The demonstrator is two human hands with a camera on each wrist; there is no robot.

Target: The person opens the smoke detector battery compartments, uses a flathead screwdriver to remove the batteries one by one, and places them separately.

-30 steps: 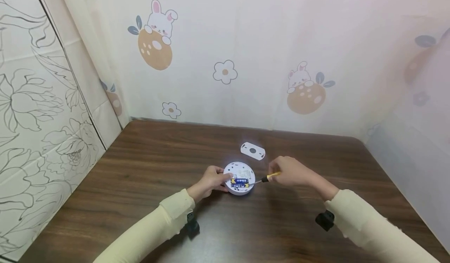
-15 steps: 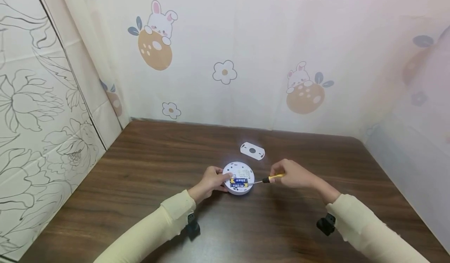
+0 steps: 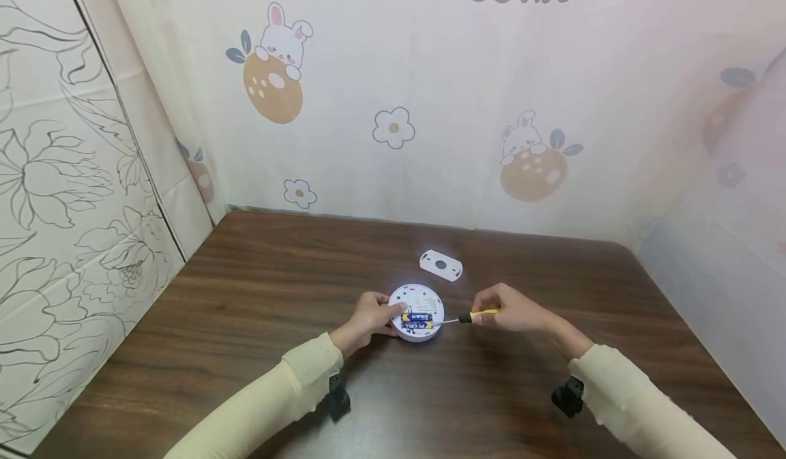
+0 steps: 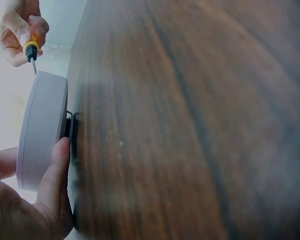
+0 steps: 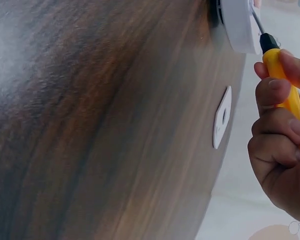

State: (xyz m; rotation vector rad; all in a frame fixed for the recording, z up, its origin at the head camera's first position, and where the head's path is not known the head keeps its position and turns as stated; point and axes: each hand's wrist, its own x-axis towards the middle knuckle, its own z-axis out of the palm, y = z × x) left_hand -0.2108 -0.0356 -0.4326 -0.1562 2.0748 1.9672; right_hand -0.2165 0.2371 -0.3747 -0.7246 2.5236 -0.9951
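My left hand (image 3: 370,317) grips a round white device (image 3: 424,294) by its left side, thumb on top and fingers beneath. Two blue and yellow batteries (image 3: 417,321) lie side by side in the device's upper face. My right hand (image 3: 511,309) holds a screwdriver (image 3: 465,318) with a yellow and black handle, its metal tip at the right end of the batteries. In the right wrist view the fingers curl round the yellow handle (image 5: 285,90). The left wrist view shows the device (image 4: 42,130) edge-on, its underside close over the table.
A flat white plate (image 3: 441,265) with rounded ends and a dark round centre lies behind the device on the dark wooden table (image 3: 295,268). A printed curtain (image 3: 454,91) hangs along the table's back edge. Black cameras sit on both wrists.
The right hand has shifted slightly and the screwdriver handle has swung lower, so the tool lies flatter. The device remains in the left hand with its batteries inside.
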